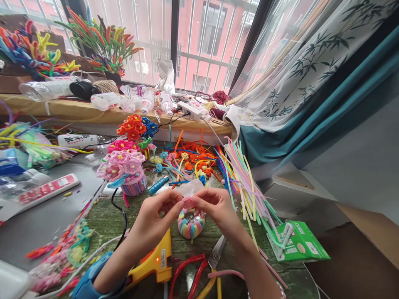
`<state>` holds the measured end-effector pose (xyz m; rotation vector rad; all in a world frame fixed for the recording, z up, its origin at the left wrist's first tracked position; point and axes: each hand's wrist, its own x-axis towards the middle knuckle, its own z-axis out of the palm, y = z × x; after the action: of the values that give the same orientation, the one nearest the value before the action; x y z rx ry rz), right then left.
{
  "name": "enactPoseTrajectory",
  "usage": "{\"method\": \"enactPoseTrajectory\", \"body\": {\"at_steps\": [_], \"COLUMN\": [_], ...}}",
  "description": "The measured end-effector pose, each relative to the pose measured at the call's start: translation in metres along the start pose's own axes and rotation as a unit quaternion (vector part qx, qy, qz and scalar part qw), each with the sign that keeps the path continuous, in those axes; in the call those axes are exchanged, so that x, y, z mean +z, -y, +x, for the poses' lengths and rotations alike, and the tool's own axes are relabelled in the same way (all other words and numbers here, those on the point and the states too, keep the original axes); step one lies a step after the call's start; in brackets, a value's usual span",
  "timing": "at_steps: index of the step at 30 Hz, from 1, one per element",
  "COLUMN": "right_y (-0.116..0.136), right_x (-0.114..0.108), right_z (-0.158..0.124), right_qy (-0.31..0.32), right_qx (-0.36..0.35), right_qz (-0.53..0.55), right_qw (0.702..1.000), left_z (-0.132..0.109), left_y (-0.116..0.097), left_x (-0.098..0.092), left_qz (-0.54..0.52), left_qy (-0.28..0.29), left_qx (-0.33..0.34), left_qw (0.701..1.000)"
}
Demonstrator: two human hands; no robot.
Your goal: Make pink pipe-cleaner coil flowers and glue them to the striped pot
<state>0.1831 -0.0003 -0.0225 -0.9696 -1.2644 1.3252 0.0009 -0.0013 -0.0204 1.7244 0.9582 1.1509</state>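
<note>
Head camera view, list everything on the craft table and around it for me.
Pink pipe-cleaner piece: one, pink, between the hands
Striped pipe-cleaner ring: one, pastel, below the hands
Pipe-cleaner bundle: one, pastel, right of hands
Pipe-cleaner flower pot: one, pink, left of hands
Glue gun: one, yellow, front
Scissors: one pair, silver blades, front
Green box: one, green, front right
Power strip: one, white, windowsill
Plastic bottles: several, clear, windowsill
Left hand: one, pinching the pink piece
Right hand: one, pinching the pink piece
</note>
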Motion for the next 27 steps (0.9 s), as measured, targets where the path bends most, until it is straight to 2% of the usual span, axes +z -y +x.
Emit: {"method": "enactPoseTrajectory", "body": {"at_steps": [12, 17, 22, 27], "right_y": [-0.0063, -0.0082, -0.008, -0.0064], "right_x": [-0.0051, -0.0067, -0.0064, -0.0046], "right_z": [0.0018, 0.0033, 0.0041, 0.0037], "right_qy": [0.023, 0.034, 0.068, 0.025], "right_qx": [0.021, 0.025, -0.01, -0.041], "right_qz": [0.035, 0.065, 0.076, 0.079], "right_qw": [0.999, 0.997, 0.995, 0.996], "left_z": [0.0017, 0.0024, 0.0019, 0.0001], "left_y": [-0.0016, -0.0015, 0.0024, 0.0041], "left_x": [-0.001, 0.0002, -0.0012, -0.0006], "left_qz": [0.095, 0.074, 0.012, -0.012], "left_qy": [0.011, 0.016, 0.009, 0.012], "left_qx": [0.075, 0.039, 0.012, 0.001], "left_qw": [0.993, 0.996, 1.0, 1.0]}}
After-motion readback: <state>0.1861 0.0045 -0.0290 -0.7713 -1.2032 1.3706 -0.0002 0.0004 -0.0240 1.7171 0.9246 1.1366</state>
